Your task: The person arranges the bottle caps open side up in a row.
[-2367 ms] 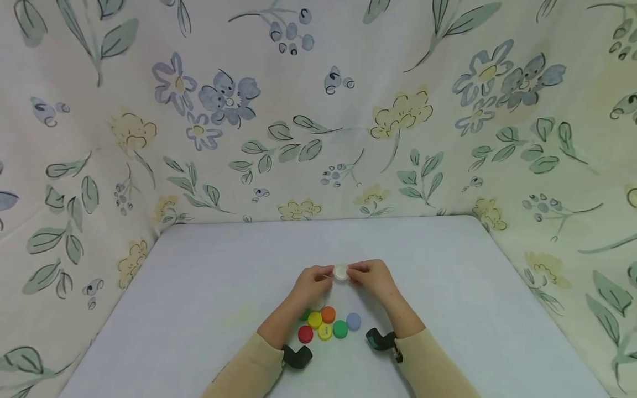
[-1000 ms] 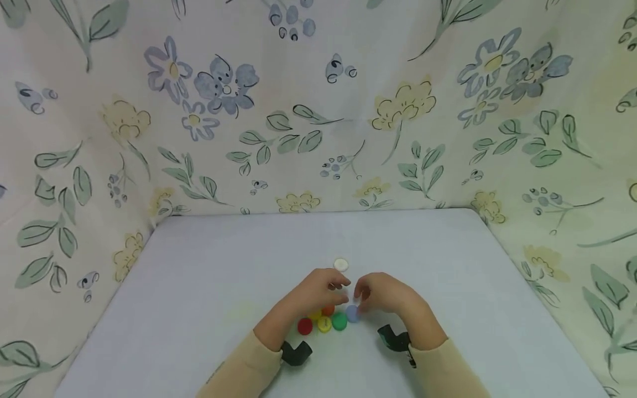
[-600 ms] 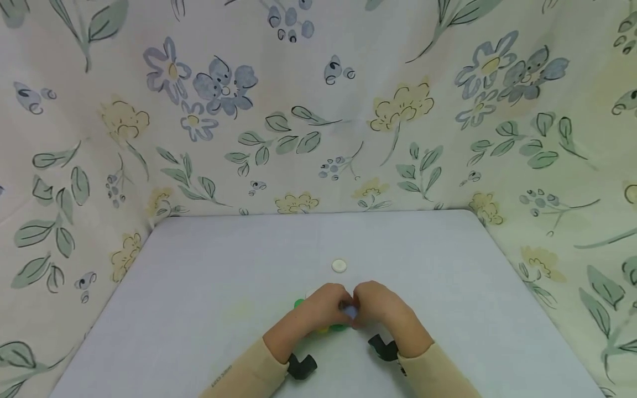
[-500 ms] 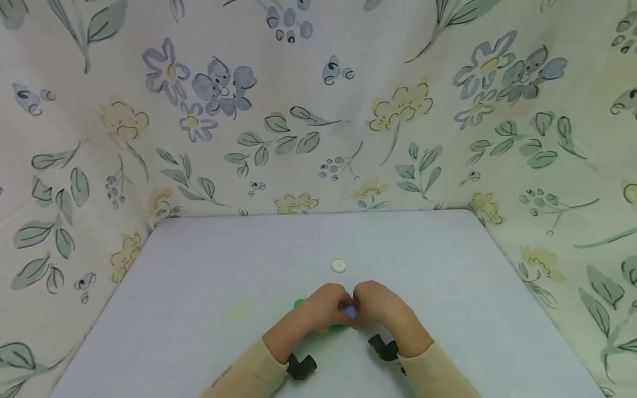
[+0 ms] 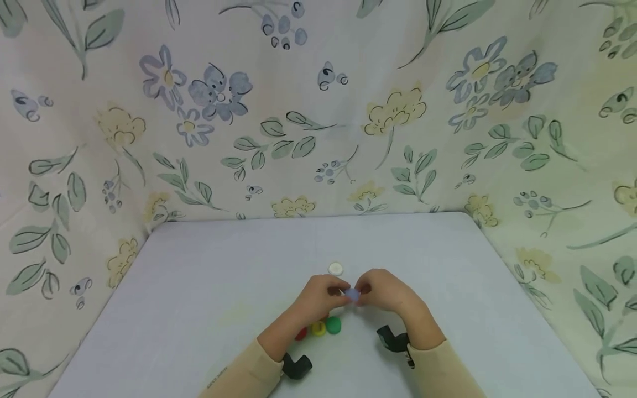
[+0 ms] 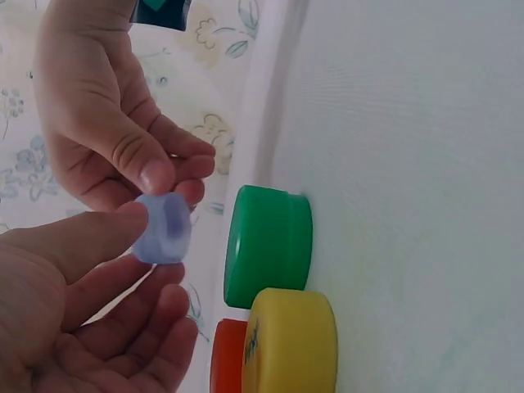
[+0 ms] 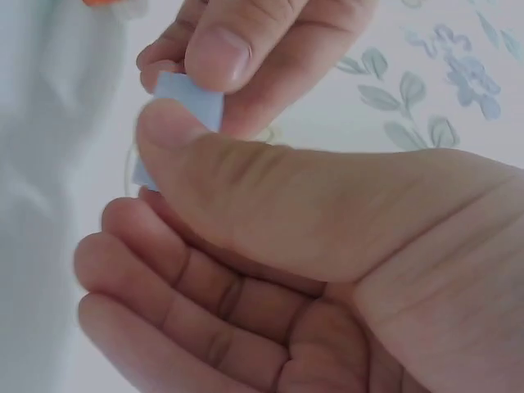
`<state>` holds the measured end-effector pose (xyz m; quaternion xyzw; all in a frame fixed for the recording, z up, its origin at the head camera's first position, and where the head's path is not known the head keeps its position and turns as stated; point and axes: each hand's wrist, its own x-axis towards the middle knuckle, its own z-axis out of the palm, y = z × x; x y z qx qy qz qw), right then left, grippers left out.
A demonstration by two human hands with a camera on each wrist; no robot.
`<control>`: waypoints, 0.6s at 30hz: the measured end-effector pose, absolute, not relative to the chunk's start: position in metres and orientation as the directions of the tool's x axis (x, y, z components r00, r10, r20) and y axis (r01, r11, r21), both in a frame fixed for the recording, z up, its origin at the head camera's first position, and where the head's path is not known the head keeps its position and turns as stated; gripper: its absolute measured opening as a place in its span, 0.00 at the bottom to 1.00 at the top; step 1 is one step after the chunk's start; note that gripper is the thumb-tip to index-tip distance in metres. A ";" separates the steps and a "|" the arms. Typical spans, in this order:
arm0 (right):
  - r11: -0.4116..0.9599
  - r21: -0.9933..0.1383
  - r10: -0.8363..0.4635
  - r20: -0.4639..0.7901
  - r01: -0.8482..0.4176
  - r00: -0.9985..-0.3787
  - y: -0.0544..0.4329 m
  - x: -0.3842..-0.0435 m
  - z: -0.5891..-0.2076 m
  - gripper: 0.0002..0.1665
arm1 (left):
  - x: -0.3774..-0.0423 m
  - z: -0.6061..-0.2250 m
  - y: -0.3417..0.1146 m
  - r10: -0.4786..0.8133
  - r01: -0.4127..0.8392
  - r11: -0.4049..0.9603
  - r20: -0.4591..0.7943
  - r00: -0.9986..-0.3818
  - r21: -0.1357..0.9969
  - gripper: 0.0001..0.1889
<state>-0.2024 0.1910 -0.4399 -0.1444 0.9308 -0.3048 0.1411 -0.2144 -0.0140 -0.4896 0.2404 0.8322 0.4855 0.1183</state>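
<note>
Flowered cloth (image 5: 278, 166) hangs behind and at both sides of a white counter (image 5: 224, 265). Over it, a person's left hand (image 5: 323, 296) is part-closed, pinching a pale blue cap (image 5: 353, 294) between thumb and finger, its remaining fingers loosely bent. From the other side the right hand (image 5: 390, 290) has its thumb and finger on the same cap, the remaining fingers curled below. So the blue cap sits between the two hands, raised off the counter; the left wrist view shows its hollow side.

Just beyond the hands, a white cap (image 5: 335, 269) lies on the counter. Nearer the person are a green cap (image 5: 334, 325), a yellow cap (image 5: 318, 328) just beside it, and a red cap (image 5: 301, 334) partly hidden by the left wrist. Behind the yellow one, in the left wrist view, part of an orange-red cap (image 6: 228, 360) shows. Black devices (image 5: 297, 366) are worn at both wrists, by the beige sleeves (image 5: 249, 367).
</note>
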 end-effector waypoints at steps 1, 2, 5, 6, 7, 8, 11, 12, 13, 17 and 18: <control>0.762 -0.618 -0.363 -0.160 -0.194 -0.918 0.193 -0.204 -0.439 0.07 | -0.215 -0.489 -0.014 0.501 0.271 0.394 0.042 -0.864 0.878 0.14; 0.754 -0.625 -0.366 -0.148 -0.200 -0.919 0.195 -0.205 -0.439 0.07 | -0.215 -0.488 -0.013 0.489 0.269 0.387 0.051 -0.871 0.882 0.14; 0.734 -0.651 -0.363 -0.137 -0.193 -0.922 0.199 -0.207 -0.439 0.07 | -0.216 -0.488 -0.010 0.465 0.288 0.368 0.093 -0.881 0.884 0.13; 0.728 -0.660 -0.358 -0.139 -0.183 -0.923 0.200 -0.207 -0.439 0.07 | -0.216 -0.488 -0.008 0.457 0.297 0.365 0.108 -0.883 0.882 0.13; 0.724 -0.668 -0.351 -0.143 -0.172 -0.925 0.201 -0.207 -0.439 0.08 | -0.217 -0.488 -0.007 0.448 0.306 0.363 0.123 -0.886 0.880 0.13; 0.720 -0.675 -0.344 -0.148 -0.160 -0.927 0.202 -0.208 -0.440 0.09 | -0.218 -0.488 -0.006 0.437 0.315 0.366 0.137 -0.889 0.876 0.13; 0.702 -0.701 -0.321 -0.159 -0.122 -0.934 0.204 -0.210 -0.441 0.11 | -0.222 -0.489 -0.002 0.397 0.303 0.370 0.146 -0.906 0.878 0.14; 0.695 -0.710 -0.314 -0.157 -0.114 -0.936 0.204 -0.212 -0.442 0.12 | -0.224 -0.489 -0.002 0.380 0.287 0.372 0.137 -0.915 0.883 0.14; 0.689 -0.716 -0.306 -0.152 -0.109 -0.940 0.204 -0.213 -0.443 0.12 | -0.225 -0.488 -0.001 0.363 0.268 0.376 0.125 -0.923 0.887 0.14; 0.664 -0.741 -0.262 -0.101 -0.103 -0.960 0.203 -0.221 -0.447 0.13 | -0.234 -0.486 0.003 0.306 0.202 0.386 0.082 -0.948 0.900 0.11; 0.663 -0.741 -0.245 -0.081 -0.105 -0.966 0.202 -0.223 -0.449 0.12 | -0.236 -0.485 0.005 0.295 0.193 0.391 0.076 -0.953 0.900 0.11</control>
